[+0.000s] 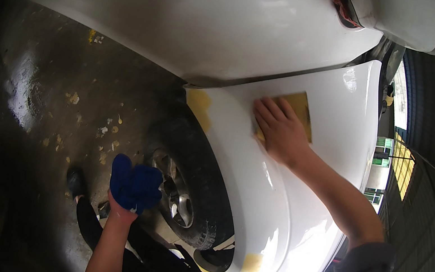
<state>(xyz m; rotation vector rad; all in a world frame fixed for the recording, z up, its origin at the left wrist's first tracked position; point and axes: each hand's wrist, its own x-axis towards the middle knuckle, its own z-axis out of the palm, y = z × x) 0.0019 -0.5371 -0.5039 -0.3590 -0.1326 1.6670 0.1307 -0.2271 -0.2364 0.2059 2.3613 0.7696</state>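
Right hand: the right hand (278, 130) lies flat, fingers stretched, pressing a yellow square sanding sheet (296, 112) on the glossy white curved car fender (255, 187).
Left hand: the left hand (123, 209) grasps a soft blue crumpled cloth (134, 184), beside the black rubber tyre (195, 189).
Floor: dark wet concrete floor (51, 109), with small yellow flakes.

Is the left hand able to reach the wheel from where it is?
Probably yes. The left hand, holding a blue cloth, hangs right beside the wheel, and nothing shows between them.
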